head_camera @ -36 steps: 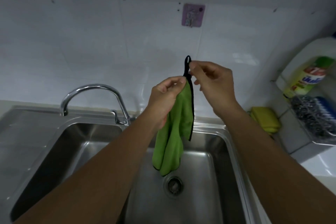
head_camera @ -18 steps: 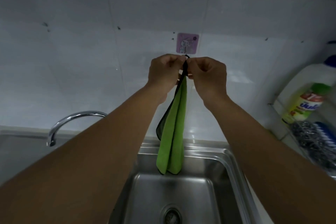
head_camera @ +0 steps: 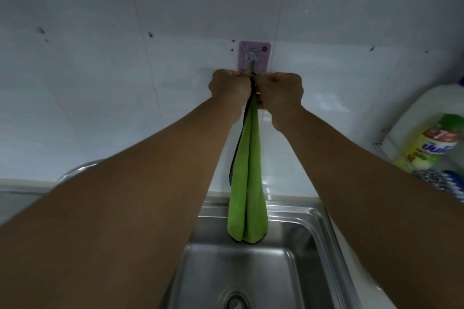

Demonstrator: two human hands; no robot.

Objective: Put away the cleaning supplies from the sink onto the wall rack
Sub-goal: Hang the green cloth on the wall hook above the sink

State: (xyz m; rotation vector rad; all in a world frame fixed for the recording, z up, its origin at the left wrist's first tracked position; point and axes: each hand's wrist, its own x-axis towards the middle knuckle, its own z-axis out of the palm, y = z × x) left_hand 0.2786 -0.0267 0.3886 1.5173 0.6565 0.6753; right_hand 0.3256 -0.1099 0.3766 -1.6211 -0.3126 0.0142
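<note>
A green cloth (head_camera: 247,183) with black edging hangs straight down over the back rim of the steel sink (head_camera: 311,238). Its black loop is pinched at the top between my left hand (head_camera: 229,86) and my right hand (head_camera: 280,91). Both hands are pressed together just under the purple adhesive hook (head_camera: 254,56) stuck on the white tiled wall. The loop's tip touches the hook's metal prong; whether it is over the prong is hidden by my fingers.
A wire wall rack (head_camera: 391,148) at the right edge holds a white bottle (head_camera: 431,118), a green-capped dish soap bottle (head_camera: 431,148) and a steel scourer (head_camera: 437,179). The tap's curved spout (head_camera: 75,170) peeks out behind my left forearm. The sink drain (head_camera: 234,302) lies below.
Both hands have carried the cloth up from over the sink basin to the purple hook. The view has tilted up, and the cloth now hangs longer and straighter.
</note>
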